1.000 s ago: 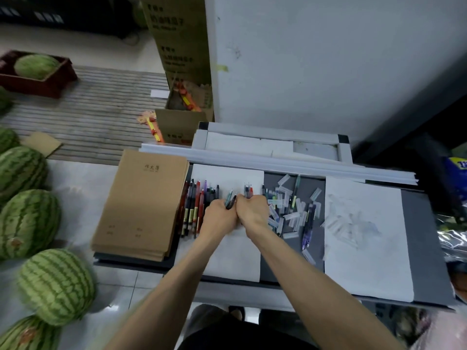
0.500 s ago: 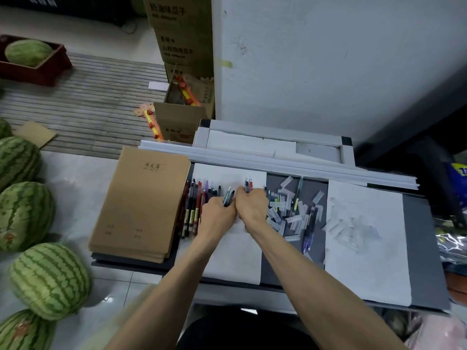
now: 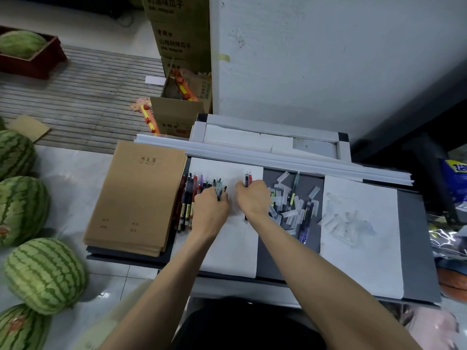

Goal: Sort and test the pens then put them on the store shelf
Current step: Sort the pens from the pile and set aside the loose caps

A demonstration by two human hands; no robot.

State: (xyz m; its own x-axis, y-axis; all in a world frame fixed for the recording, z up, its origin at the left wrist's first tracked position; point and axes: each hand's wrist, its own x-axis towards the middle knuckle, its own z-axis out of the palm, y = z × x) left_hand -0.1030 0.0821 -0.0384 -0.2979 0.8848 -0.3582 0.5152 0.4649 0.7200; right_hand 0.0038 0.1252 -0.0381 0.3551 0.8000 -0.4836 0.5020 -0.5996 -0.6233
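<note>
A row of several pens (image 3: 188, 198) lies on the left part of a white sheet (image 3: 230, 251). My left hand (image 3: 211, 209) rests on the right end of that row, fingers closed over a few dark and teal pens (image 3: 219, 186). My right hand (image 3: 254, 198) sits a little to the right, closed on a black and a red pen (image 3: 248, 178) whose tips stick out past the knuckles. Right of it lies a heap of clear pen caps (image 3: 286, 200) with loose pens (image 3: 304, 223) on the dark grey surface (image 3: 414, 238).
A stack of brown notebooks (image 3: 137, 195) lies left of the pens. A second white sheet (image 3: 361, 236) carries more clear caps. White rails (image 3: 278, 157) run behind. Watermelons (image 3: 45, 274) sit on the floor at left, cardboard boxes (image 3: 177, 112) behind.
My two hands were pressed together; now they have moved apart, the left towards the pen row and the right staying near the black and red pens.
</note>
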